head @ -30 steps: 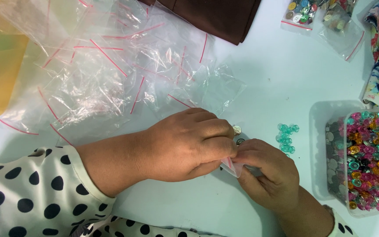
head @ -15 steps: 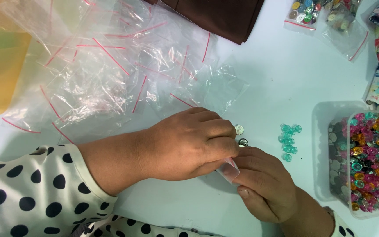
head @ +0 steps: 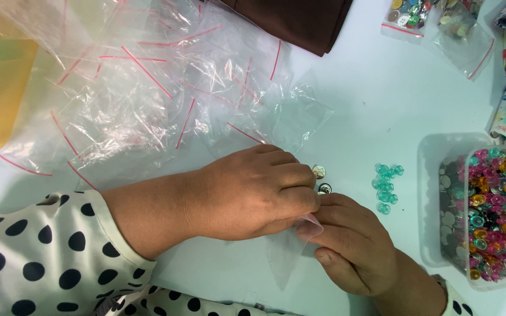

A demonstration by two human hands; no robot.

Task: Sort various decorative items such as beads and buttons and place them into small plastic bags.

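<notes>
Because so thin, soft and slippery, best held at the top edge: small clear bag [head: 308,225] pinched between left hand [head: 247,193] and right hand [head: 349,243], just beside the teal beads [head: 385,182].

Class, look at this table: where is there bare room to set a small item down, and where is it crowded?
Bare white table lies between the pile of clear bags, the button bags and the plastic box of beads. A smaller patch lies above the teal beads. It is crowded at upper left and around the left hand and right hand.
</notes>
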